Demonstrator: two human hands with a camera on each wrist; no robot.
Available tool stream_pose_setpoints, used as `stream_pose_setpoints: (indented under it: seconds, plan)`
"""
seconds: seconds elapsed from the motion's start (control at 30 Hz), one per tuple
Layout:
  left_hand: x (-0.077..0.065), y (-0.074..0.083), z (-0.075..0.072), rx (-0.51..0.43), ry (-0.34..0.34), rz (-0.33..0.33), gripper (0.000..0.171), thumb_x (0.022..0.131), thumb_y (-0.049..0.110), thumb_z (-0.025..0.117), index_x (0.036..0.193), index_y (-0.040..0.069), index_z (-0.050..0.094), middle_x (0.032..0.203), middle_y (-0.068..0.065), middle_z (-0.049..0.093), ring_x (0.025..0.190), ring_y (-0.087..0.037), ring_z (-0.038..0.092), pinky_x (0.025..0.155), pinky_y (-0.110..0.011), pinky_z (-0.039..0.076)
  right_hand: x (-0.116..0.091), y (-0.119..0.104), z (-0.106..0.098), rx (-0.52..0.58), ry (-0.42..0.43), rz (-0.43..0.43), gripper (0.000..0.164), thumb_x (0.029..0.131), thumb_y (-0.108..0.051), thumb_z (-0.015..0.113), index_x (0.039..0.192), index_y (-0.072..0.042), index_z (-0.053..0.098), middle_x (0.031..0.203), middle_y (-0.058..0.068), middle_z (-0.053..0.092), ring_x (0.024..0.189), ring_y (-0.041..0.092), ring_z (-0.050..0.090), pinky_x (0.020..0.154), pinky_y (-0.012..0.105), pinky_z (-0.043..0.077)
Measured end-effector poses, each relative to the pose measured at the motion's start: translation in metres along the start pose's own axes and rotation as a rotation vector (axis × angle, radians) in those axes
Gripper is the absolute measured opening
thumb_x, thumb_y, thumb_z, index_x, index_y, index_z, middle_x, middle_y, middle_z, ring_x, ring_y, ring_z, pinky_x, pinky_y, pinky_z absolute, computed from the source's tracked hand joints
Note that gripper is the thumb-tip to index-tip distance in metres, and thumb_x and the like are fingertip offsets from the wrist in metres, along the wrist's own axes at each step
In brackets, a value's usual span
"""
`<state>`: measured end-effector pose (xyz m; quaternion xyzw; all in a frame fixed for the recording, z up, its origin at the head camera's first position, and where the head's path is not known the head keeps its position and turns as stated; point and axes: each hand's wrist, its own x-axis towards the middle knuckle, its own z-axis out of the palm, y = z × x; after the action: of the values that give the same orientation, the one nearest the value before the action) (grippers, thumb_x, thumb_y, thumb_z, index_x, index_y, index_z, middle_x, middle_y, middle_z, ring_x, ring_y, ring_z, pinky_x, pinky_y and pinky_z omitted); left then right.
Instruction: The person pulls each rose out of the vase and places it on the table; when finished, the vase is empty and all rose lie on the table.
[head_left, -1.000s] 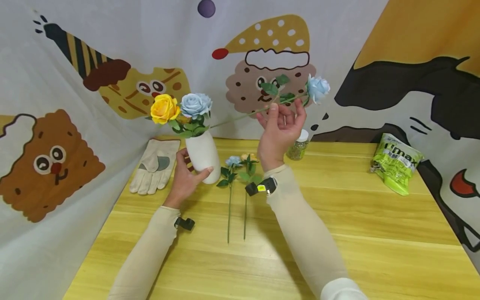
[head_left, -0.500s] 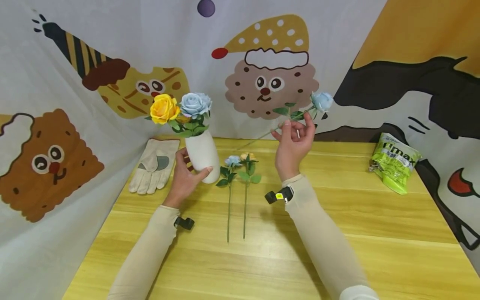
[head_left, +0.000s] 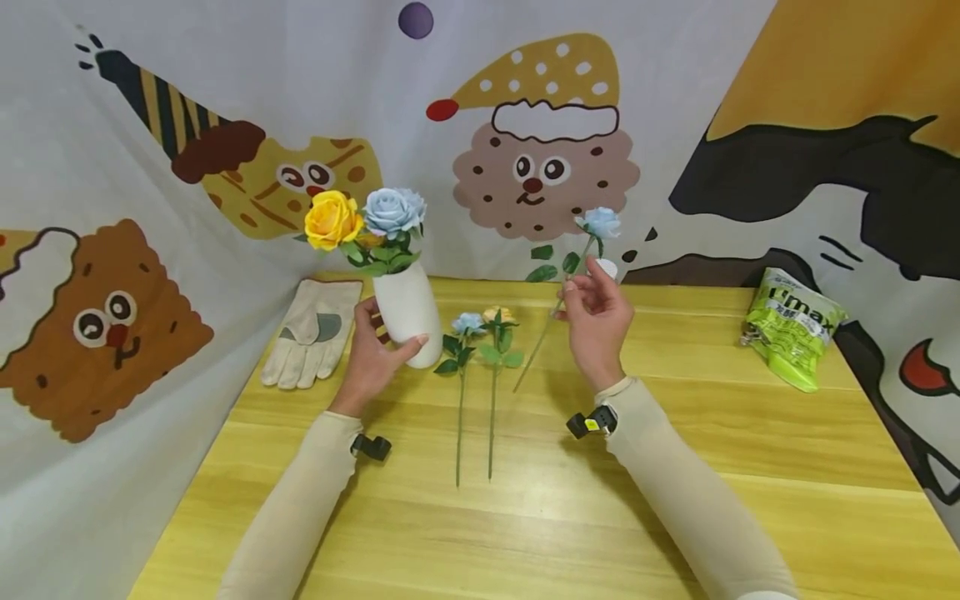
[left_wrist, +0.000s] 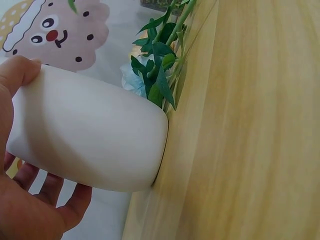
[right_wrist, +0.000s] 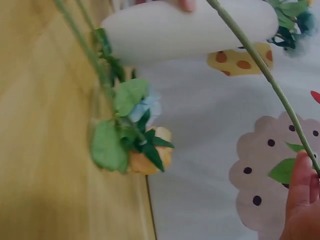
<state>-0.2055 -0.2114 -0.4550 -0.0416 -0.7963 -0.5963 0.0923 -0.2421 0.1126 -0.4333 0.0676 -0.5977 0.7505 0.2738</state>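
My left hand [head_left: 367,354] grips the lower part of a white vase [head_left: 408,312] that stands on the table, fingers on one side and thumb on the other. Out of its mouth rise a yellow rose [head_left: 332,220] and a light blue rose [head_left: 393,211]. To the right, my right hand [head_left: 600,329] pinches the stem [right_wrist: 265,75] of another light blue rose [head_left: 602,222], bloom up and stem slanting down to the left, apart from the vase. Between the hands, a blue rose [head_left: 468,323] and a pale orange rose [head_left: 498,317] lie side by side on the table.
A pair of work gloves [head_left: 311,333] lies left of the vase. Behind my right hand, a jar's white lid [head_left: 604,269] shows; the jar is mostly hidden. A green bag [head_left: 791,327] sits at the table's [head_left: 675,467] right. A printed cloth [head_left: 300,75] hangs behind.
My right hand has moved right and down with the blue rose. Its stem has swung from slanting near the vase mouth to a steeper, downward angle. The left hand and vase have stayed put.
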Motion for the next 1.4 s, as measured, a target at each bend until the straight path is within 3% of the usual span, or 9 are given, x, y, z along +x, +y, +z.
stream_pose_setpoints:
  seconds: [0.23,0.43,0.7,0.9,1.0,1.1,1.4]
  plan:
    - [0.009,-0.021,0.001,0.000,-0.007,0.007,0.090,0.088,0.013,0.085,0.155,0.008,0.025,0.156,-0.022,0.034,0.142,-0.043,0.043,0.116,-0.061,0.042,-0.011,0.005,-0.012,-0.079,-0.153,0.118,0.050,0.097,0.007,0.067,0.146,-0.003,0.060,0.102,0.001,0.069,0.082,0.010,0.072,0.061,0.031,0.064]
    - [0.012,-0.029,0.000,0.023,-0.017,0.030,0.092,0.088,0.024,0.088,0.154,0.011,0.026,0.155,-0.018,0.036,0.138,-0.037,0.046,0.114,-0.059,0.045,-0.017,0.017,-0.021,-0.114,-0.249,0.220,0.050,0.097,0.007,0.067,0.146,-0.001,0.060,0.102,0.000,0.067,0.082,0.009,0.072,0.062,0.033,0.064]
    - [0.015,-0.025,-0.002,0.046,-0.046,0.043,0.093,0.088,0.028,0.087,0.153,0.008,0.024,0.153,-0.020,0.034,0.137,-0.039,0.046,0.113,-0.060,0.046,-0.023,0.029,-0.029,-0.173,-0.366,0.353,0.052,0.098,0.008,0.063,0.149,0.001,0.054,0.110,0.016,0.067,0.084,0.011,0.072,0.066,0.036,0.065]
    - [0.016,-0.022,-0.005,0.046,-0.052,0.040,0.091,0.089,0.026,0.086,0.152,0.008,0.023,0.153,-0.020,0.033,0.137,-0.041,0.046,0.112,-0.061,0.047,-0.022,0.036,-0.031,-0.219,-0.415,0.441,0.053,0.098,0.006,0.064,0.150,0.002,0.053,0.121,0.028,0.065,0.094,0.028,0.074,0.068,0.036,0.066]
    - [0.015,-0.023,-0.006,0.038,-0.057,0.034,0.090,0.089,0.025,0.086,0.152,0.008,0.023,0.152,-0.020,0.032,0.137,-0.040,0.045,0.112,-0.061,0.046,-0.022,0.039,-0.031,-0.245,-0.445,0.489,0.053,0.098,0.004,0.065,0.149,0.006,0.051,0.121,0.028,0.065,0.096,0.033,0.074,0.068,0.036,0.066]
    - [0.014,-0.023,-0.007,0.034,-0.061,0.030,0.091,0.090,0.023,0.085,0.153,0.007,0.022,0.153,-0.020,0.032,0.138,-0.040,0.045,0.113,-0.061,0.046,-0.023,0.043,-0.031,-0.274,-0.479,0.552,0.052,0.098,0.002,0.066,0.148,0.007,0.052,0.123,0.027,0.064,0.096,0.030,0.073,0.071,0.037,0.066]
    - [0.010,-0.021,-0.007,0.044,-0.053,0.033,0.093,0.088,0.026,0.087,0.153,0.007,0.022,0.154,-0.020,0.032,0.139,-0.039,0.046,0.112,-0.060,0.047,-0.022,0.053,-0.033,-0.329,-0.535,0.684,0.048,0.095,0.007,0.065,0.143,0.004,0.055,0.129,0.028,0.062,0.104,0.030,0.069,0.080,0.039,0.066]
